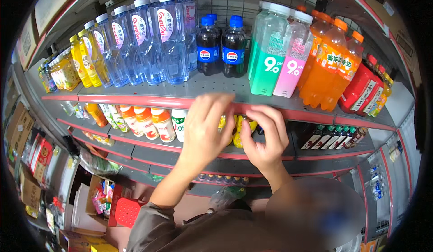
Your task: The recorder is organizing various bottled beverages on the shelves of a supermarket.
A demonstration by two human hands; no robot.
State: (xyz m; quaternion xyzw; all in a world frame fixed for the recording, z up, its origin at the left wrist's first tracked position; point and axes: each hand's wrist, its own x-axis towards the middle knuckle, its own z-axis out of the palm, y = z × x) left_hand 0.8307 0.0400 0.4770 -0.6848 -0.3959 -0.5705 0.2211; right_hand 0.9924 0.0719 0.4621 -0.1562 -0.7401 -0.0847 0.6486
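Observation:
My left hand (pixel 208 127) is raised before the red-edged front of the upper shelf (pixel 152 100), its fingers blurred and curved over the gap to the thumb. Nothing shows in its grasp. To its right, my right hand (pixel 267 138) has thumb and fingers bent apart, also with nothing between them. Behind and between the hands, yellow packages (pixel 239 137) on the shelf below are partly hidden. Above the hands stand cola bottles with blue caps (pixel 233 49). A green soda drink bottle (pixel 267 62) and a pink one (pixel 292 66) stand to their right.
Clear Ganten water bottles (pixel 172 52) line the upper left, orange soda bottles (pixel 326 62) the upper right. Orange-capped white bottles (pixel 145 120) and dark green-capped bottles (pixel 324 137) occupy the lower shelf. A red stool (pixel 127 213) and an open carton (pixel 93 198) stand low left.

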